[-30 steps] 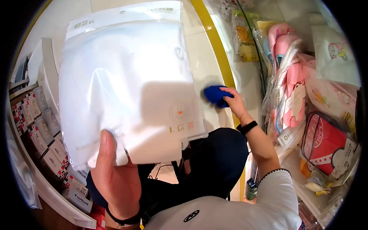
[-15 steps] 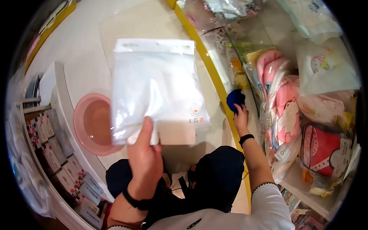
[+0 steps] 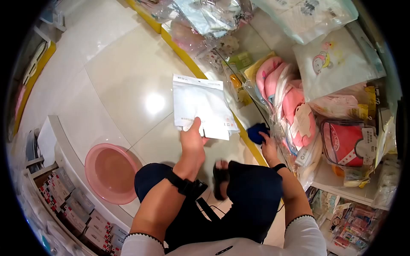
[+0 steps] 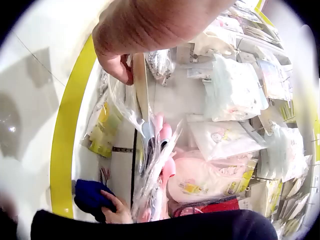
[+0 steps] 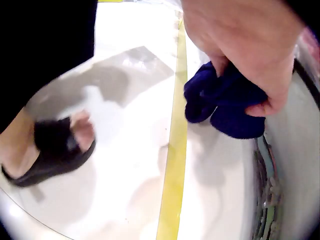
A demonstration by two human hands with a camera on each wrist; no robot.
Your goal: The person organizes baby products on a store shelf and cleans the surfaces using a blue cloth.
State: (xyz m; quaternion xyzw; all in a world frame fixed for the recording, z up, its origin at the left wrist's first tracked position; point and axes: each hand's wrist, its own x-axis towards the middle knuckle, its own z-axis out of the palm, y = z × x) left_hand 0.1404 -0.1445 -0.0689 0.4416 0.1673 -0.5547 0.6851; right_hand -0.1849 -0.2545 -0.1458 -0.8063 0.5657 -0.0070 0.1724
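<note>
My left hand (image 3: 191,143) grips the lower edge of a flat white plastic package (image 3: 200,100), thumb on top, out over the floor beside the shelf. In the left wrist view the package (image 4: 141,92) shows nearly edge-on below the fingers. My right hand (image 3: 270,150) pinches a bunched dark blue cloth (image 3: 257,133) at the low shelf's front ledge. From the right wrist, the folds of the cloth (image 5: 237,117) hang between thumb and fingers, just inside the yellow edge strip (image 5: 174,165).
A pink basin (image 3: 88,170) of water stands on the floor at the left, next to a rack of small boxes (image 3: 77,213). Bagged pink goods (image 3: 294,111), a red pouch (image 3: 341,143) and white packs (image 3: 337,55) fill the right shelf. A sandalled foot (image 5: 60,150) is near the strip.
The left hand has carried the package away from the head, towards the right shelf. The right hand has brought the cloth from over the floor across the yellow strip onto the shelf ledge.
</note>
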